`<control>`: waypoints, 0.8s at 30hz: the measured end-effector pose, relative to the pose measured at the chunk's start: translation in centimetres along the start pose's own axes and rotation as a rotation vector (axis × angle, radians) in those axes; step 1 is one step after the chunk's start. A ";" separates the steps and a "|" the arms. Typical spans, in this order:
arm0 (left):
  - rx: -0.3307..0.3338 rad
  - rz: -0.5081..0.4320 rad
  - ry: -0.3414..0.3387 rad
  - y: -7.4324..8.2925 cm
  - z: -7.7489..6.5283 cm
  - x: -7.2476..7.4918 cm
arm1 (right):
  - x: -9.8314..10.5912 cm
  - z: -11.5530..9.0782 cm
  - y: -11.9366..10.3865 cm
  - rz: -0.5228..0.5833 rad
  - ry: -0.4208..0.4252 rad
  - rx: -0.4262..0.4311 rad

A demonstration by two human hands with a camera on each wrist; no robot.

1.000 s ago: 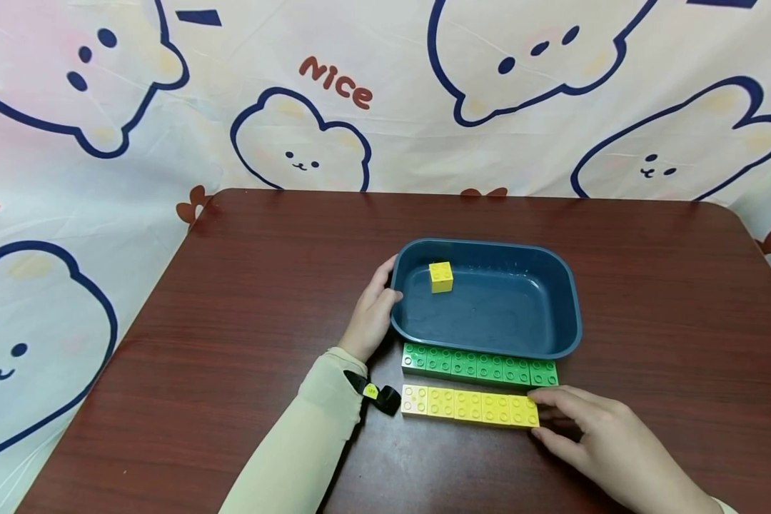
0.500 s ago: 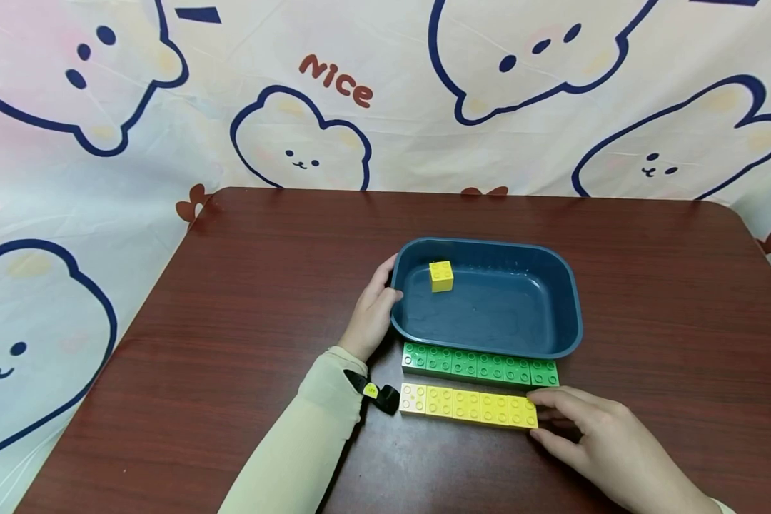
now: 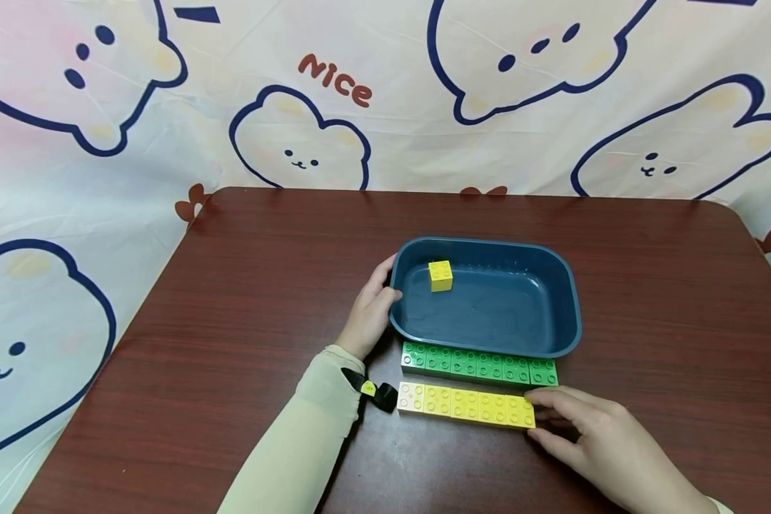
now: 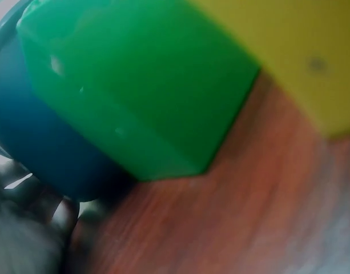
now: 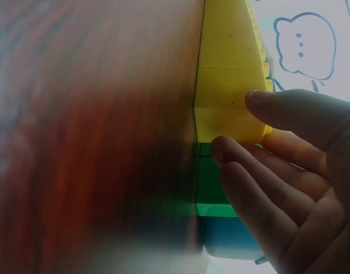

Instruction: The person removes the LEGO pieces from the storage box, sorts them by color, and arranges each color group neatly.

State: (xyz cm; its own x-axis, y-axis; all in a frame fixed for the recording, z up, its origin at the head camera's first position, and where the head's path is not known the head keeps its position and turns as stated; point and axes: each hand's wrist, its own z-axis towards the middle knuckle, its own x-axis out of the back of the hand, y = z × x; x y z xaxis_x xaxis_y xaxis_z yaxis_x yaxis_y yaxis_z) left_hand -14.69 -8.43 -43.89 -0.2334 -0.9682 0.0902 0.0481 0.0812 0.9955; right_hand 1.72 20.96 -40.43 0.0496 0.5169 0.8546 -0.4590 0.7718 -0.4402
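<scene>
In the head view a blue plastic tub [image 3: 507, 314] holds one small yellow block [image 3: 440, 276] near its left end. My left hand [image 3: 369, 310] grips the tub's left side, thumb tip over the rim. A row of green building blocks [image 3: 478, 363] lies along the tub's front wall. Parallel and nearer to me is a row of yellow building blocks [image 3: 465, 405], paler at its left end. My right hand [image 3: 600, 439] pinches that row's right end; in the right wrist view the thumb [image 5: 259, 98] presses its near side.
Everything stands on a brown wood-grain table [image 3: 244, 343]. A cloth with cartoon bears [image 3: 302, 143] hangs behind it. The left wrist camera [image 3: 385, 397] sits close to the yellow row's left end.
The yellow row and my right hand have slid slightly left. The tub, the green row and my left hand keep nearly the same places.
</scene>
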 end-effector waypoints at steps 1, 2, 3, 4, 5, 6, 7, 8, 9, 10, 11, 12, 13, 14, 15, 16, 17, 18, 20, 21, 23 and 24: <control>0.001 -0.002 0.000 0.0 0.0 0.0 | 0.0 0.0 0.0 -0.002 -0.007 -0.006; 0.003 -0.003 -0.001 0.0 0.0 0.0 | 0.0 0.0 -0.1 -0.004 -0.013 -0.012; 0.005 -0.005 -0.001 0.0 0.1 0.1 | 0.0 0.1 -0.1 -0.006 -0.018 -0.016; 0.005 -0.006 -0.003 0.0 0.1 0.1 | 0.0 0.1 -0.1 -0.007 -0.025 -0.021; 0.006 -0.008 -0.004 0.0 0.1 0.1 | 0.0 0.1 -0.1 -0.004 -0.028 -0.023; 0.006 -0.010 -0.005 0.0 0.1 0.1 | 0.0 0.1 -0.1 -0.003 -0.028 -0.023; 0.005 -0.012 -0.006 0.0 0.1 0.1 | 0.0 0.1 -0.1 0.000 -0.028 -0.021; 0.005 -0.013 -0.007 0.0 0.1 0.1 | 0.0 0.1 -0.1 0.001 -0.028 -0.020; 0.003 -0.013 -0.007 0.0 0.1 0.0 | 0.0 0.1 -0.1 0.002 -0.027 -0.019; 0.001 -0.014 -0.008 0.0 0.1 0.1 | 0.0 0.1 -0.1 0.004 -0.025 -0.017; 0.001 -0.014 -0.007 0.0 0.1 0.1 | 0.0 0.1 -0.1 0.004 -0.022 -0.014; 0.000 -0.014 -0.007 0.0 0.1 0.1 | 0.0 0.1 -0.1 0.002 -0.019 -0.012; -0.001 -0.012 -0.006 0.0 0.1 0.1 | 0.0 0.1 -0.1 0.000 -0.015 -0.009; -0.002 -0.010 -0.005 0.0 0.1 0.1 | 0.0 0.1 -0.1 -0.002 -0.012 -0.007; -0.001 -0.008 -0.004 0.0 0.1 0.1 | 0.0 0.1 -0.1 -0.003 -0.007 -0.005; 0.001 -0.008 -0.003 0.0 0.1 0.1 | 0.0 0.1 -0.1 0.001 -0.004 -0.003; 0.004 -0.006 -0.001 0.0 0.1 0.1 | 0.0 0.1 -0.1 0.008 -0.003 -0.002; 0.007 -0.003 0.000 0.0 0.1 0.1 | 0.0 0.1 -0.1 0.017 -0.001 -0.003; 0.011 -0.002 0.001 0.0 0.1 0.1 | 0.0 0.0 -0.1 0.041 -0.001 -0.006; 0.013 -0.001 0.001 0.1 0.0 0.1 | 0.0 0.0 -0.1 0.055 -0.001 -0.009; 0.013 -0.003 0.001 0.1 0.1 0.0 | 0.0 0.0 -0.1 0.078 -0.002 -0.020; 0.013 -0.004 0.001 0.1 0.1 0.0 | 0.0 -0.1 -0.1 0.083 -0.003 -0.027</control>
State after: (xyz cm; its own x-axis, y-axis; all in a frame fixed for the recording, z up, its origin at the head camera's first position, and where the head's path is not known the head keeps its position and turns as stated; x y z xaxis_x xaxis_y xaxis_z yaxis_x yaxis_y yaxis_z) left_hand -14.74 -8.41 -43.79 -0.2325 -0.9687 0.0865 0.0349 0.0806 0.9961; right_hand 1.84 20.92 -40.36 0.0094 0.5782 0.8159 -0.4375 0.7360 -0.5165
